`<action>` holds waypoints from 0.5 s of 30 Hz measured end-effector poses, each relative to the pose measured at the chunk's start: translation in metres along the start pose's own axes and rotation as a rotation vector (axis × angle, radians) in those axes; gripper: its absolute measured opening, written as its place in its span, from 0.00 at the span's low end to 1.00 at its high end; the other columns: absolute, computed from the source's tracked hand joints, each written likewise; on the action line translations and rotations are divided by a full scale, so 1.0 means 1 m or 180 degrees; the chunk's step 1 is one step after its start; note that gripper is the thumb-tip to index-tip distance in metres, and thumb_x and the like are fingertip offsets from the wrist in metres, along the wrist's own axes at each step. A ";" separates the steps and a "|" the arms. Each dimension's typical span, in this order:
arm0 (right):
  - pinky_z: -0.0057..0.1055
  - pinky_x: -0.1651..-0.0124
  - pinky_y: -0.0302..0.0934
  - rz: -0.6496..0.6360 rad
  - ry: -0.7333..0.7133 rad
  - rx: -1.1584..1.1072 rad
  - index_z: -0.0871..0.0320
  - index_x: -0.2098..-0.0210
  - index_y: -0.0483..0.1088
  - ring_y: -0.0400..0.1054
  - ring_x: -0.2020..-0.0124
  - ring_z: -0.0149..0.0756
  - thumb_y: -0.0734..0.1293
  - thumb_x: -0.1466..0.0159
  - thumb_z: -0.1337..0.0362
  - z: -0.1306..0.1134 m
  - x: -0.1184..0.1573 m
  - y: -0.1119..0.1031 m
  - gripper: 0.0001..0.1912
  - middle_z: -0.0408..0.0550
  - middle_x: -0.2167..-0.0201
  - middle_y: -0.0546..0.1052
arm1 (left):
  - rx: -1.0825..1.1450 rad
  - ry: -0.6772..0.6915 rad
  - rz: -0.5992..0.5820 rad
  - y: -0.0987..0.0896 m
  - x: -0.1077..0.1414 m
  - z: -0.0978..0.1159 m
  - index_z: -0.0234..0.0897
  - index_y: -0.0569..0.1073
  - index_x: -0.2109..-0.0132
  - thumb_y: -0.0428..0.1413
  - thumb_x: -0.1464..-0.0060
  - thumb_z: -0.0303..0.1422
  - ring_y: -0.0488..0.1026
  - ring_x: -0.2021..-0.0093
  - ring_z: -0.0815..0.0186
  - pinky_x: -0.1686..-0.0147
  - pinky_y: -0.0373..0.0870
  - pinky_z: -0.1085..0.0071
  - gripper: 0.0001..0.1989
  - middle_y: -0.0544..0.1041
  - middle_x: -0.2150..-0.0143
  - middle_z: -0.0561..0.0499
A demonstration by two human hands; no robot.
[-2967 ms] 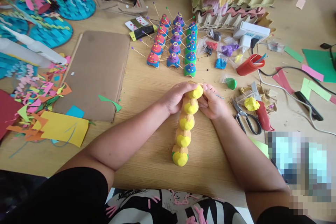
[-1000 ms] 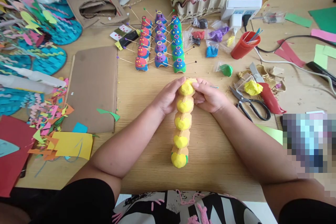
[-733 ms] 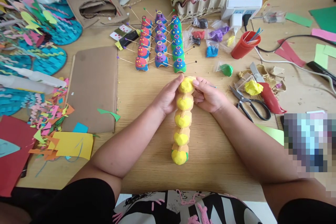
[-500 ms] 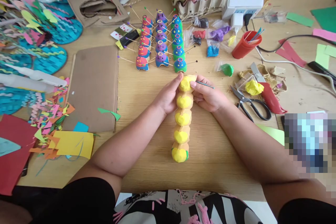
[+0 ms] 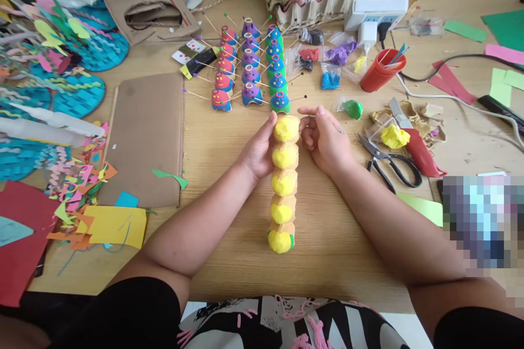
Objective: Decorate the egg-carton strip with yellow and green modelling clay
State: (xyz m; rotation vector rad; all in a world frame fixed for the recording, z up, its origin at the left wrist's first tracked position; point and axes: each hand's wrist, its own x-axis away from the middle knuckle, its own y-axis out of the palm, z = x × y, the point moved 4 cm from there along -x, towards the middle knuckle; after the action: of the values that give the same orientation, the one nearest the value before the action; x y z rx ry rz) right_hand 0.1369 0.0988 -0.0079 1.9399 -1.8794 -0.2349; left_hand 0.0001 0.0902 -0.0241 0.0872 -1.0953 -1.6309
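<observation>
A strip of egg-carton cups (image 5: 283,185) lies lengthwise in front of me, each cup topped with yellow clay. A bit of green shows on the cup nearest me. My left hand (image 5: 258,147) is closed on the left side of the far cup, thumb along its edge. Just right of that cup, my right hand (image 5: 325,133) is curled around a thin stick, mostly hidden in the fingers. Only the stick's blue end (image 5: 341,132) pokes out behind the hand. Beyond the strip stand finished caterpillars in red (image 5: 224,80), purple (image 5: 251,74) and blue-green (image 5: 277,77).
To the right are scissors (image 5: 388,161), a red-handled knife (image 5: 421,150), yellow clay (image 5: 395,136), green clay (image 5: 352,109) and a red cup (image 5: 382,71). On the left lie a cardboard sheet (image 5: 143,136) and paper scraps (image 5: 88,174). A power strip (image 5: 374,11) and egg trays (image 5: 327,5) stand behind.
My right hand has come off the far cup and turned, its fingers curling, so less of the stick shows. The strip's far end has shifted slightly left with my left hand.
</observation>
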 end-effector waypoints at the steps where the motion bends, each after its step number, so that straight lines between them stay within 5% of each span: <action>1: 0.30 0.76 0.42 0.0130 -0.0191 0.0095 0.51 0.66 0.68 0.51 0.78 0.28 0.73 0.35 0.37 -0.002 0.001 -0.002 0.25 0.38 0.74 0.68 | 0.0011 -0.0058 0.0023 -0.002 0.000 0.000 0.47 0.84 0.57 0.61 0.39 0.59 0.85 0.48 0.41 0.55 0.81 0.52 0.22 0.87 0.62 0.43; 6: 0.31 0.68 0.52 0.0120 -0.0806 0.0692 0.51 0.67 0.67 0.55 0.71 0.31 0.79 0.38 0.43 -0.011 0.010 0.000 0.24 0.39 0.72 0.65 | 0.0073 -0.0135 -0.0022 -0.007 -0.003 -0.003 0.48 0.84 0.54 0.61 0.41 0.62 0.85 0.48 0.42 0.53 0.81 0.52 0.25 0.87 0.62 0.44; 15: 0.29 0.61 0.58 -0.0320 -0.0457 0.0419 0.51 0.64 0.67 0.56 0.65 0.33 0.80 0.40 0.44 -0.002 0.008 0.003 0.24 0.39 0.67 0.65 | 0.0026 -0.0094 0.0017 0.001 -0.001 -0.001 0.47 0.85 0.53 0.61 0.40 0.60 0.84 0.44 0.42 0.50 0.81 0.53 0.24 0.88 0.61 0.43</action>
State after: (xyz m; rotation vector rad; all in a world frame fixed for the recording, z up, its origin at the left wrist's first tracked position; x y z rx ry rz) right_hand 0.1356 0.0915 -0.0039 2.1609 -1.9325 -0.2945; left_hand 0.0017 0.0905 -0.0249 0.0659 -1.1239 -1.6276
